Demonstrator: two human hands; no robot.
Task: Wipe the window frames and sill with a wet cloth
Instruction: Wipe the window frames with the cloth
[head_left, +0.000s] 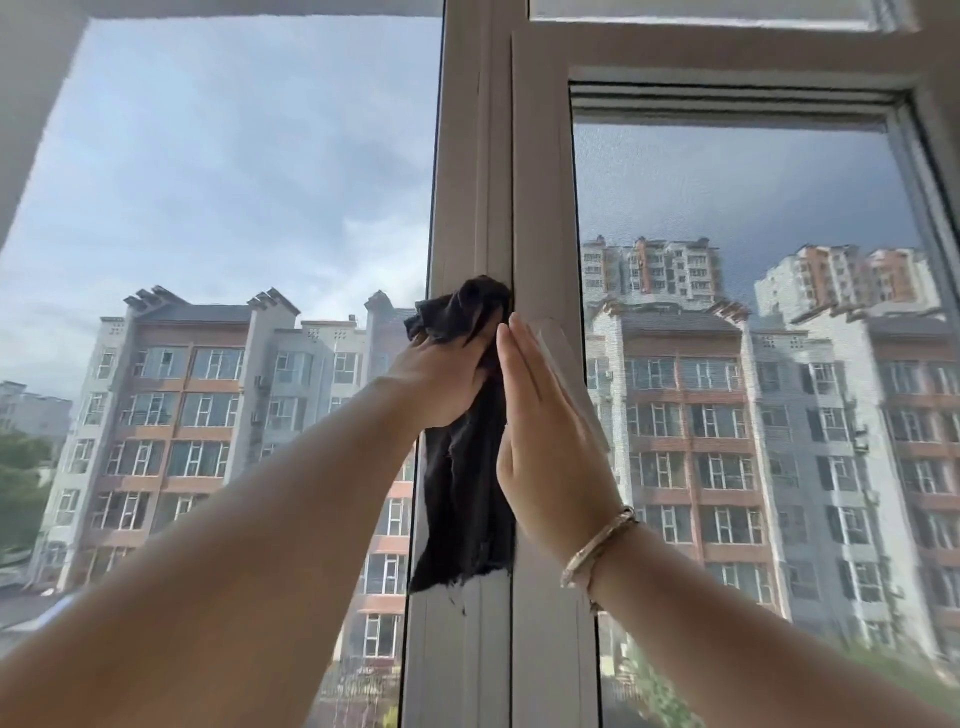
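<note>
dark cloth (462, 467): bunched in left hand (441, 384), pressed to vertical window mullion (493, 156) running up-down; right hand (545, 436) flat, fingers straight, just beside.

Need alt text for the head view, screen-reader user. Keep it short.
The left hand grips a dark cloth against the white centre frame of a window, while the right hand, fingers straight, lies flat on the frame beside it. A bracelet circles the right wrist; apartment blocks and cloudy sky show through the glass.
</note>
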